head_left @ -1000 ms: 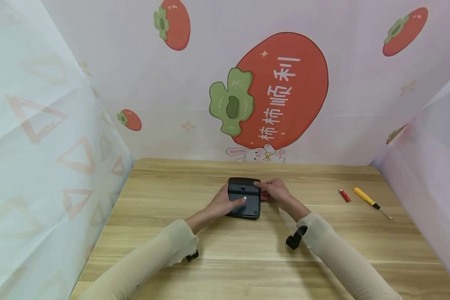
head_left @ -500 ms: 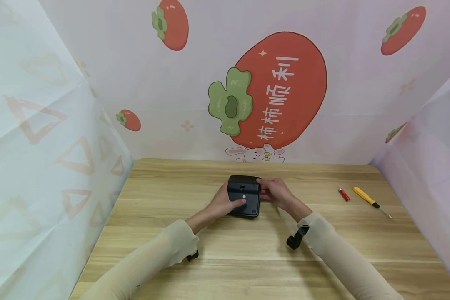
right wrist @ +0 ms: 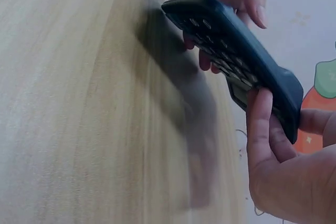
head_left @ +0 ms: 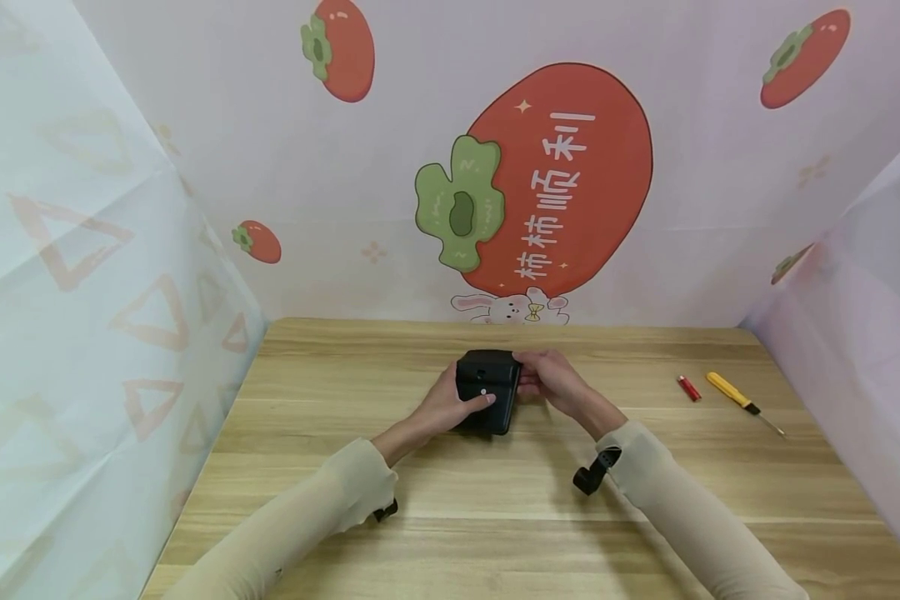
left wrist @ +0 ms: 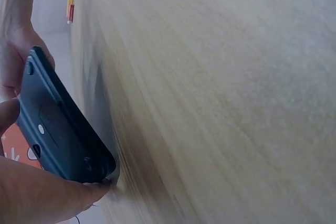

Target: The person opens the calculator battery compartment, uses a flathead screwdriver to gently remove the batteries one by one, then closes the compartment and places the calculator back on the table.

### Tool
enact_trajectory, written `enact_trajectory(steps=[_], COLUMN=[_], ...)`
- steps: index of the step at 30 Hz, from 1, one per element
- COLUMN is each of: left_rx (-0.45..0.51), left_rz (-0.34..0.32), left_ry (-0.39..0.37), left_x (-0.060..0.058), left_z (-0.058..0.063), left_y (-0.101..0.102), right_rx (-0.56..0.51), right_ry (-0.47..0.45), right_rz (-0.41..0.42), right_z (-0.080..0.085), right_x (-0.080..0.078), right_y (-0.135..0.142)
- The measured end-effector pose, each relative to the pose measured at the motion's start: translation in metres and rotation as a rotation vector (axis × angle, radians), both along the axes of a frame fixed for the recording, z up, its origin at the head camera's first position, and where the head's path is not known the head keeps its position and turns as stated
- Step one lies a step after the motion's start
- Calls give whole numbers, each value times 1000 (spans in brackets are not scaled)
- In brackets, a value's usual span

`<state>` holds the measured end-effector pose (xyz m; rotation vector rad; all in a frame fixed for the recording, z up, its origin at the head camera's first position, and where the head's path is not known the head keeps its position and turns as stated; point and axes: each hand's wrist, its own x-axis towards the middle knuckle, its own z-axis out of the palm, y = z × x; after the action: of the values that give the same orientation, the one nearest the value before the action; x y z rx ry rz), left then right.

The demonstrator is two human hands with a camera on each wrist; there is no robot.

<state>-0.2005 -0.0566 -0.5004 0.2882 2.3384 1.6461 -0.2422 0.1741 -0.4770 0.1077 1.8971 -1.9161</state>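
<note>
Both hands hold a black calculator [head_left: 501,371] above the tabletop, its back turned up and tilted. A small white spot [left wrist: 41,128] shows on that back. My left hand [head_left: 444,406] grips its left side, thumb across the back and fingers underneath. At the far right corner my right hand [head_left: 558,382] pinches the edge, with fingers on the key side. In the right wrist view the rows of keys [right wrist: 231,61] face down toward the table, and my right hand [right wrist: 294,177] covers part of them.
On the right of the wooden table [head_left: 495,533] lie a small red cylinder [head_left: 688,388], perhaps a battery, and a yellow-handled screwdriver [head_left: 731,392]. A printed backdrop [head_left: 330,275] stands along the back and both sides.
The calculator has tilted in the hands, so its back looks narrower and more of its right edge shows. My right hand has shifted slightly along with it. The red cylinder and screwdriver stay put.
</note>
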Motion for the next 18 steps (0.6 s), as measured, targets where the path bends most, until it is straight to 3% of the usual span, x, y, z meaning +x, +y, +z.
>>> enact_trajectory(steps=[4, 12, 18], left_rx=[10, 8, 16], left_rz=[-10, -42, -49], left_ry=[-4, -110, -164], left_x=[0, 0, -2], left_z=[0, 1, 3], left_y=[0, 0, -2], right_rx=[-45, -98, -217], right_ry=[14, 61, 69], right_rz=[25, 69, 129], right_z=[3, 11, 15], right_x=[0, 0, -2], right_y=[-1, -3, -1])
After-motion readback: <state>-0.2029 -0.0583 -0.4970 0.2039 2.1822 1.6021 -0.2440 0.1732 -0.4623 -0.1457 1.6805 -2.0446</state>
